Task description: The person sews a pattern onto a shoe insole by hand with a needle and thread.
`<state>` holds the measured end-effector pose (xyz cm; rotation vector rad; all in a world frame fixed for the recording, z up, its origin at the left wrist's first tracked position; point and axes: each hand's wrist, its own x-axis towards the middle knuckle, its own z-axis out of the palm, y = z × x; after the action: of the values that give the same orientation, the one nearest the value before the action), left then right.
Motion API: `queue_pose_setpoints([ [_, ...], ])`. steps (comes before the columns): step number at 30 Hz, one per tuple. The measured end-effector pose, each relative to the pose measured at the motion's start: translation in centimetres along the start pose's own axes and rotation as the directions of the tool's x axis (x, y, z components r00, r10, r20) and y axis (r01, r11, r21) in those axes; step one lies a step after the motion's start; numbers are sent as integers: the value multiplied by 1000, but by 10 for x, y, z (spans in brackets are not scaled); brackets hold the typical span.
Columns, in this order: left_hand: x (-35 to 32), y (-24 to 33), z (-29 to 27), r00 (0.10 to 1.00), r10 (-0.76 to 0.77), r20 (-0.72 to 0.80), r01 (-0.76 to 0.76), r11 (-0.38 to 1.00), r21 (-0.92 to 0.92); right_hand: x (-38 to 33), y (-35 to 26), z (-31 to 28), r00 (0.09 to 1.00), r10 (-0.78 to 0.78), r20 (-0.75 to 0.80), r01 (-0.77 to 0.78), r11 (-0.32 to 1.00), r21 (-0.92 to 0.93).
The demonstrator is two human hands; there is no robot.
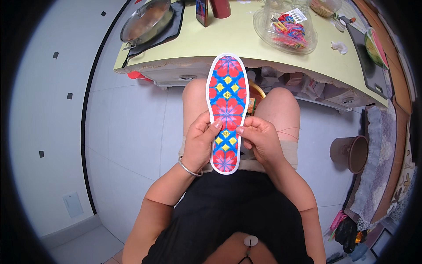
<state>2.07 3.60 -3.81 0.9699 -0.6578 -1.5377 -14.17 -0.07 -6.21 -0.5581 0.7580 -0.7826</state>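
Upright above my lap is an embroidered insole [227,99] with a white rim and a pattern of red and pink flowers, blue lattice and yellow diamonds. My left hand [200,140] grips its left edge, thumb on the patterned face and fingers behind; a metal bangle circles that wrist. My right hand [264,140] is closed at the opposite edge, its thumb tip on the stitched face and its other fingers curled. A thin red thread [288,131] trails out to the right beside this hand. Whether a needle is in its fingers cannot be made out.
Ahead stands a pale yellow table [237,37]. It carries a lidded pan [147,24], a phone [201,12], a red cup [220,8] and a clear plastic tray [260,31] of coloured threads. A brown bin [342,152] stands on the floor at right.
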Motion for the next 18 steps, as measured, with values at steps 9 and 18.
queue_pose_setpoints([
  [9, -20, -18, -5, 971, -237, 40, 229, 962, 148, 0, 2, -1, 990, -2, -144, 28, 984, 178],
  [18, -21, -20, -5, 970, -240, 32, 231, 957, 177, -1, 1, -4, 983, -21, -182, 36, 996, 79],
])
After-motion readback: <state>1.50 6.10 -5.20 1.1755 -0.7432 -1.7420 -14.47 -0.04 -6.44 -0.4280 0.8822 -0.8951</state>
